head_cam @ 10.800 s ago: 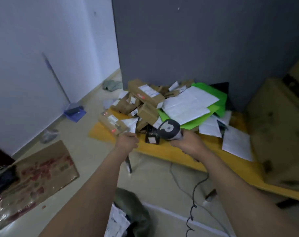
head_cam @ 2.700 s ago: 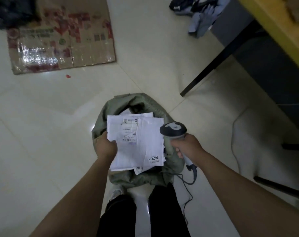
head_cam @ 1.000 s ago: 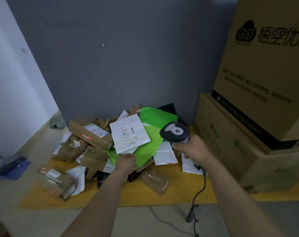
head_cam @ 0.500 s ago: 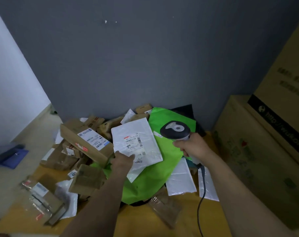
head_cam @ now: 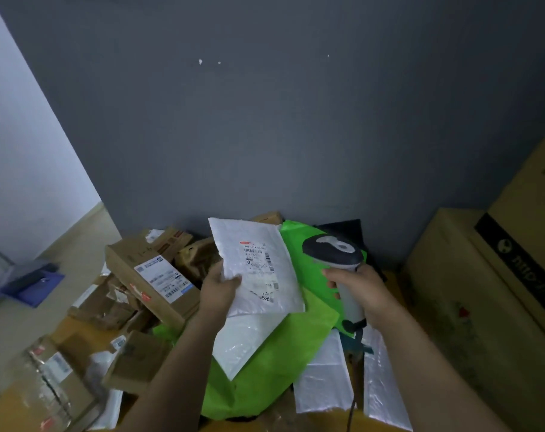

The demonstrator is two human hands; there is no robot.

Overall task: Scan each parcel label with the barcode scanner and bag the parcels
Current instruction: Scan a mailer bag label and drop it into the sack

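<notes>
My left hand (head_cam: 218, 291) grips the left edge of a white padded mailer (head_cam: 258, 269), lifted above the pile with its printed label facing me. My right hand (head_cam: 358, 286) holds the grey barcode scanner (head_cam: 333, 254) by its handle, just right of the mailer, its head level with the label. The scanner's cable (head_cam: 350, 410) hangs down past my right forearm. Beneath lie a bright green mailer (head_cam: 283, 347) and another white mailer (head_cam: 240, 341). The bag is out of view.
A heap of brown cardboard parcels (head_cam: 152, 275) fills the left of the yellow table (head_cam: 296, 424). Clear plastic mailers (head_cam: 324, 378) lie at the right. Large cardboard boxes (head_cam: 489, 291) stand at the far right. A grey wall is behind. A blue dustpan (head_cam: 31, 282) lies on the floor, left.
My left hand has raised the white mailer off the pile and tilted its label towards me. The scanner has stayed beside it on the right. My view has closed in on the pile.
</notes>
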